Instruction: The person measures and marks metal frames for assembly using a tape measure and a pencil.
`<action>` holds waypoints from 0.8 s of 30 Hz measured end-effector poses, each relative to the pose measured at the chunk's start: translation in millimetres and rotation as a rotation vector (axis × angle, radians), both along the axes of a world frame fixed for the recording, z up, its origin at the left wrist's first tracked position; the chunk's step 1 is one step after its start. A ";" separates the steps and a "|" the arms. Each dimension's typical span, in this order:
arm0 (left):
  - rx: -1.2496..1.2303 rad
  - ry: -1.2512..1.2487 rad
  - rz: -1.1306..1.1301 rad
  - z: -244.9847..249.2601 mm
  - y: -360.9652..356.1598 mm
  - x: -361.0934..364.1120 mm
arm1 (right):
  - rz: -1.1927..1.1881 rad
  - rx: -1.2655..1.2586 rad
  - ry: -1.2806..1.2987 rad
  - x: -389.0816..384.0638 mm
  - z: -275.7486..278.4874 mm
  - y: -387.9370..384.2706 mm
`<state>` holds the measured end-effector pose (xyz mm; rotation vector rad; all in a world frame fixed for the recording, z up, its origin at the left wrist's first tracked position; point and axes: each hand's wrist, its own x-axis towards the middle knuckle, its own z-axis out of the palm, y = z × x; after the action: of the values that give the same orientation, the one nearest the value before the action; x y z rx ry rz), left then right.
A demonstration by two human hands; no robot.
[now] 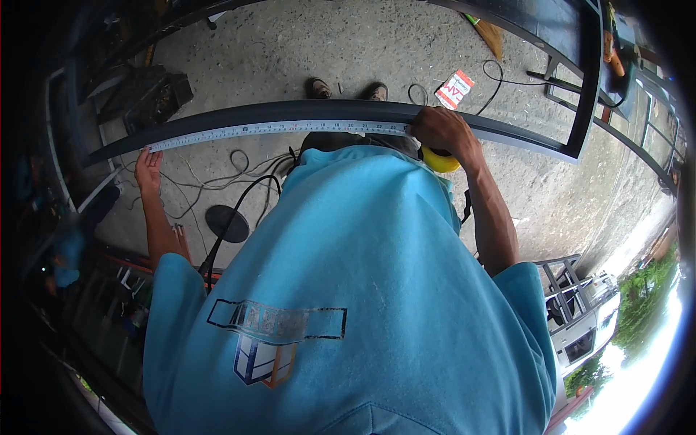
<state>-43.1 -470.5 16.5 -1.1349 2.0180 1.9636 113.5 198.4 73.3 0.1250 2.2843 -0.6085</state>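
A dark metal bar (pixel 304 112), the near side of a large rectangular frame, runs across in front of my body. Along its near edge stretches the white blade of a tape measure (pixel 290 127), with its numbers facing up. My left hand (pixel 148 171) pinches the blade's left end against the bar. Toward the right, my right hand (pixel 442 130) grips the tape measure near its case, with the knuckles over the bar. The yellow case (pixel 440 161) shows below that hand, partly hidden by it.
Cables (pixel 243 170) snake over the concrete floor on the left, near a dark round disc (pixel 227 223). Beyond the bar lie a red-and-white packet (pixel 454 89) and a broom head (pixel 489 36). A ladder (pixel 565 286) stands at right.
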 end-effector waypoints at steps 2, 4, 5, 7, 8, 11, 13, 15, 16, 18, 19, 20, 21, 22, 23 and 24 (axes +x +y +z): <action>-0.009 -0.002 0.004 1.2 2.2 0.7 | 0.015 0.009 -0.050 -1.6 0.5 -0.5; -0.017 -0.003 0.006 0.2 1.6 -0.5 | 0.027 -0.006 -0.023 -1.5 0.9 1.2; -0.011 -0.006 0.007 -0.1 0.5 -1.0 | 0.039 -0.020 0.002 -0.9 0.9 2.0; -0.005 -0.011 0.008 -1.3 -1.5 -0.9 | 0.038 -0.018 -0.003 0.6 -2.0 2.7; -0.006 -0.009 0.006 -0.2 0.1 -0.7 | 0.040 -0.016 -0.006 0.4 -2.6 2.4; -0.006 -0.005 0.000 -0.2 -1.1 -0.7 | 0.007 -0.005 -0.039 -1.4 1.2 1.1; -0.002 -0.004 -0.004 -0.9 -2.2 -0.5 | 0.012 -0.011 -0.030 -0.9 1.6 1.7; -0.001 0.004 -0.009 -0.9 -2.3 0.1 | 0.018 -0.015 -0.021 -0.9 2.6 2.3; 0.000 0.005 -0.008 -0.9 -2.1 0.2 | 0.001 -0.018 -0.033 -1.4 3.4 2.0; -0.009 -0.002 -0.006 -0.5 -1.2 0.0 | -0.017 -0.021 -0.045 -3.0 5.2 1.2; -0.009 -0.002 -0.006 0.1 -0.8 0.3 | 0.000 -0.004 -0.078 -4.4 7.0 0.7; -0.017 0.000 -0.010 0.5 0.0 0.6 | 0.017 0.015 -0.111 -5.3 8.0 0.9; -0.024 0.002 -0.015 0.2 1.1 0.5 | 0.016 0.017 -0.111 -5.0 7.8 1.4; -0.023 0.002 -0.015 -0.8 0.3 0.3 | 0.011 0.014 -0.114 -4.4 6.9 1.7; -0.008 0.003 -0.020 -1.4 -1.7 0.3 | 0.006 0.010 -0.117 -4.0 6.4 1.7; 0.006 0.005 -0.024 -2.0 -3.8 0.3 | 0.006 0.009 -0.117 -4.0 6.9 1.5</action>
<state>-42.8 -474.3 14.5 -1.1003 2.0168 1.9619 109.5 199.9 80.2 0.1536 2.1742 -0.5729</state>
